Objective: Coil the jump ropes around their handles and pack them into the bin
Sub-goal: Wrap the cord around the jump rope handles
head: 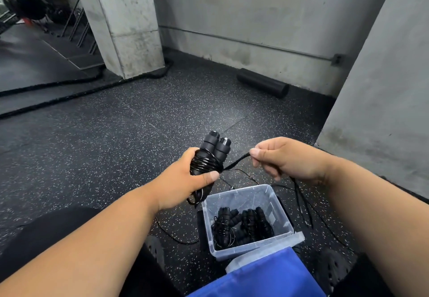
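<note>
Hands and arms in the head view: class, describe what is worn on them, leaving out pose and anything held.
Both arms are bare from the bottom edge of the picture to the wrists: no sleeves show. The left hand and right hand wear no gloves, and no rings, watch or wristbands are visible. The fingernails look short and unpainted. Nothing is marked on either forearm.

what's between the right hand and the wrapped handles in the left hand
In the head view, a taut stretch of black rope runs from the right hand to the coiled handles gripped by the left hand; nothing else.
</note>
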A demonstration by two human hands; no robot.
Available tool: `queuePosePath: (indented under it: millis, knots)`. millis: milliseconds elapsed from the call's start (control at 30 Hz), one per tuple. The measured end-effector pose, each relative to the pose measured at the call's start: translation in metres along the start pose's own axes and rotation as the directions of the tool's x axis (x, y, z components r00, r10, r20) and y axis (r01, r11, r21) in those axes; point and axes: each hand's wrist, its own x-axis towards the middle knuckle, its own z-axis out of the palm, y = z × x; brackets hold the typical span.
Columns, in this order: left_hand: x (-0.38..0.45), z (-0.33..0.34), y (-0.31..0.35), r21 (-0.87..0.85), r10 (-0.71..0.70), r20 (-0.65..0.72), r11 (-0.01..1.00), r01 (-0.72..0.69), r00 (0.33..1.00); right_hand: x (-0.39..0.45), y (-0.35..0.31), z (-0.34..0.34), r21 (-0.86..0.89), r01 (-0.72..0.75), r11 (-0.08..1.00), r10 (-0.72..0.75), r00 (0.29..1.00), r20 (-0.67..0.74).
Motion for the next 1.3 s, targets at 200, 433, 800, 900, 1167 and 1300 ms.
queuePosePath:
  millis: [200,433,800,900,1167,1300]
  knots:
    - [0.000,-0.006,0.000,0.110,0.000,0.069,0.994,-0.008,0.998,-0.008,-0.012,-0.010,-0.255,0.085,0.963,-0.053,0.991,0.126]
    - [-0.025,0.054,0.014,0.439,0.064,0.425,0.858,-0.267,0.903,0.002,-0.012,0.028,-0.566,0.155,0.809,-0.036,0.976,0.216]
    - [-0.021,0.036,0.022,-0.192,0.094,0.000,0.977,-0.092,0.996,0.027,0.055,0.063,-0.147,-0.174,0.974,0.192,0.975,0.115]
    - [-0.013,0.029,0.013,-0.254,0.066,-0.019,0.965,-0.069,0.998,0.023,0.039,0.082,-0.444,-0.100,0.890,0.203,0.961,0.190]
    - [-0.003,0.026,-0.003,-0.183,0.001,-0.164,0.983,-0.032,0.986,0.009,0.015,0.069,0.037,-0.117,0.992,0.115,0.991,0.061]
    - [-0.004,0.030,-0.001,-0.260,-0.001,-0.206,0.964,-0.054,0.979,0.013,0.013,0.073,0.213,-0.045,0.976,0.068,0.992,-0.104]
